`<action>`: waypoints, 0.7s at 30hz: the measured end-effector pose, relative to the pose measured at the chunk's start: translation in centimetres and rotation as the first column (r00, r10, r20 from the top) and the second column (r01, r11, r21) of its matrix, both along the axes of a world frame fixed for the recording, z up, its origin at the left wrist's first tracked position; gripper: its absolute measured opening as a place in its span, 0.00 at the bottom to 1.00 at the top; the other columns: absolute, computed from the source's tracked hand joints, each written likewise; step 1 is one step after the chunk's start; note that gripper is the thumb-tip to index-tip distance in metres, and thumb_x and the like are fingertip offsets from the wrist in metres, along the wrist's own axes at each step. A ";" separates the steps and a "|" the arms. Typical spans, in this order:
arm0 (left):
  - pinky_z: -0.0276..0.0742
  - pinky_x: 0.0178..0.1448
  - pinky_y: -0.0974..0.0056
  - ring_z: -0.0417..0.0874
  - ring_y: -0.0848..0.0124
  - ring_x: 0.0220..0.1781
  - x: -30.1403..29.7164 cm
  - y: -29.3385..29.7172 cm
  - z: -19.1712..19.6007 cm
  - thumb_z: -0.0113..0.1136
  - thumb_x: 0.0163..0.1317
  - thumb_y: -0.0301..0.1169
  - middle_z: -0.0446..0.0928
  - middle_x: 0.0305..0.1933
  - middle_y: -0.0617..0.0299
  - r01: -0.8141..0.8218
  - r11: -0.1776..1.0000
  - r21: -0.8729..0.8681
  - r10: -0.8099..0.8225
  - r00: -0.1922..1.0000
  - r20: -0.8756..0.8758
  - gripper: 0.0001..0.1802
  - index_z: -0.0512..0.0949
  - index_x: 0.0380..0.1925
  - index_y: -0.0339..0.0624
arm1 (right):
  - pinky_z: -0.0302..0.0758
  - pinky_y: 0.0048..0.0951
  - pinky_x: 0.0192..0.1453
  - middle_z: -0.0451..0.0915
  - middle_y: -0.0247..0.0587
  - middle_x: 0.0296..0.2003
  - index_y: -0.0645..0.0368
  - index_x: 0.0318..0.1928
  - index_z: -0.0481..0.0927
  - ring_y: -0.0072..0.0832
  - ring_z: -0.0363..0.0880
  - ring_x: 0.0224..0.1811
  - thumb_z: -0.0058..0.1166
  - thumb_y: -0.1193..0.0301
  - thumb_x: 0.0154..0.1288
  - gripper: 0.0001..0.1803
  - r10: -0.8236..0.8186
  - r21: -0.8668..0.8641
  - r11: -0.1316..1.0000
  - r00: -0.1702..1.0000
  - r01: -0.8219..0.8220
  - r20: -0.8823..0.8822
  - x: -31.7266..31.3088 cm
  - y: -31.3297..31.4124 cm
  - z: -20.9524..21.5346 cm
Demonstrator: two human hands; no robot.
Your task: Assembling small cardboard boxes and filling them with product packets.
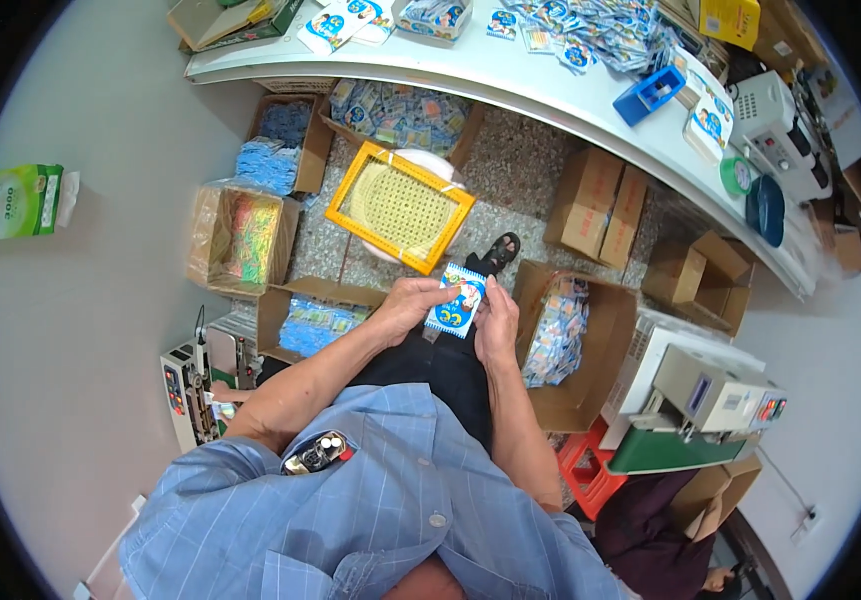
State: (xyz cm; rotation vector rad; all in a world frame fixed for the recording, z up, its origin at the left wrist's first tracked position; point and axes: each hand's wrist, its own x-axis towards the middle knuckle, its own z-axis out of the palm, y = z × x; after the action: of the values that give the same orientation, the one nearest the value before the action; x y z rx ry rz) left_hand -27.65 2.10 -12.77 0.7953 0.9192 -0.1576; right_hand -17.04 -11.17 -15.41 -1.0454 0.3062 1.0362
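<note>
Left hand (pixel 412 305) and right hand (pixel 496 318) pinch a blue-and-white sachet (pixel 456 314) between them; light edge pressure should keep it flat.

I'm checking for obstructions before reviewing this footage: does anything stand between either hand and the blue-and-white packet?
Nothing visible does. The left hand already grips the packet from its left, and the right hand grips its right edge.

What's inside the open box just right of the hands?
Small packets, mostly white and blue, lie heaped in the box. The ones on top cover whatever lies beneath, so the bottom of the heap can't be seen.
</note>
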 end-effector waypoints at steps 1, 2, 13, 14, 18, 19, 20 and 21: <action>0.79 0.43 0.71 0.85 0.78 0.38 1.2 0.2 -0.5 0.67 0.67 0.39 0.87 0.39 0.61 0.004 1.000 0.008 -0.004 1.000 -0.008 0.15 0.86 0.41 0.35 | 0.81 0.27 0.44 0.84 0.38 0.39 0.61 0.46 0.80 0.24 0.84 0.39 0.49 0.60 0.78 0.15 0.028 0.004 1.000 0.999 -0.028 0.020 1.5 0.2 0.1; 0.79 0.43 0.71 0.85 0.78 0.38 3.0 0.3 -0.4 0.67 0.67 0.39 0.87 0.39 0.61 0.001 1.000 0.008 -0.001 1.000 -0.006 0.15 0.86 0.41 0.35 | 0.81 0.28 0.46 0.84 0.39 0.41 0.60 0.48 0.79 0.25 0.85 0.40 0.48 0.59 0.79 0.17 0.049 0.005 0.999 0.998 -0.049 0.043 3.3 0.1 -0.1; 0.72 0.37 0.75 0.77 0.82 0.31 18.9 0.8 -2.4 0.67 0.67 0.42 0.83 0.34 0.67 0.028 0.982 0.185 -0.029 1.000 0.005 0.17 0.86 0.38 0.38 | 0.76 0.20 0.48 0.86 0.35 0.43 0.68 0.50 0.83 0.16 0.81 0.44 0.61 0.73 0.70 0.12 0.421 -0.209 0.905 0.852 -0.371 0.311 20.3 0.2 0.9; 0.75 0.38 0.74 0.78 0.81 0.32 20.0 0.8 -2.0 0.67 0.67 0.41 0.84 0.36 0.65 -0.006 0.984 0.176 0.003 1.000 0.019 0.16 0.86 0.40 0.38 | 0.76 0.20 0.46 0.85 0.35 0.42 0.67 0.49 0.83 0.15 0.81 0.42 0.61 0.73 0.71 0.12 0.408 -0.192 0.912 0.853 -0.363 0.325 21.3 0.4 0.7; 0.77 0.38 0.73 0.80 0.79 0.32 22.4 3.2 -1.4 0.64 0.68 0.38 0.84 0.37 0.65 -0.054 0.953 0.299 0.050 0.999 0.021 0.15 0.85 0.45 0.37 | 0.77 0.22 0.44 0.85 0.34 0.39 0.66 0.45 0.81 0.15 0.80 0.40 0.58 0.72 0.73 0.08 0.374 -0.216 0.924 0.859 -0.314 0.350 25.3 1.4 -0.1; 0.77 0.39 0.73 0.81 0.79 0.33 22.4 4.2 -1.4 0.64 0.68 0.37 0.84 0.38 0.65 -0.063 0.947 0.315 0.069 0.998 -0.008 0.13 0.85 0.44 0.38 | 0.77 0.22 0.44 0.85 0.34 0.39 0.65 0.44 0.80 0.16 0.81 0.39 0.57 0.72 0.73 0.08 0.356 -0.212 0.930 0.877 -0.300 0.324 26.2 1.7 -0.4; 0.78 0.40 0.74 0.82 0.80 0.34 22.4 5.3 -1.5 0.64 0.69 0.36 0.85 0.39 0.66 -0.066 0.942 0.329 0.083 0.996 -0.039 0.12 0.85 0.44 0.39 | 0.77 0.22 0.44 0.84 0.34 0.38 0.65 0.44 0.79 0.16 0.81 0.39 0.56 0.72 0.74 0.08 0.334 -0.209 0.937 0.895 -0.281 0.294 27.0 2.2 -0.6; 0.78 0.39 0.74 0.81 0.80 0.33 22.5 6.3 -1.4 0.64 0.69 0.36 0.84 0.37 0.66 -0.075 0.929 0.363 0.107 0.992 -0.068 0.12 0.85 0.44 0.39 | 0.77 0.23 0.43 0.84 0.36 0.39 0.65 0.46 0.79 0.18 0.82 0.38 0.55 0.71 0.74 0.09 0.329 -0.191 0.940 0.895 -0.281 0.302 28.0 2.9 -0.6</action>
State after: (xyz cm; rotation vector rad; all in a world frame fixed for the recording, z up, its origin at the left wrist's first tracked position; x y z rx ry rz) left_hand -5.10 8.40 -14.13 1.0896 1.0826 0.0625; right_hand 10.92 -8.24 -16.00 -1.4078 -0.0641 1.1075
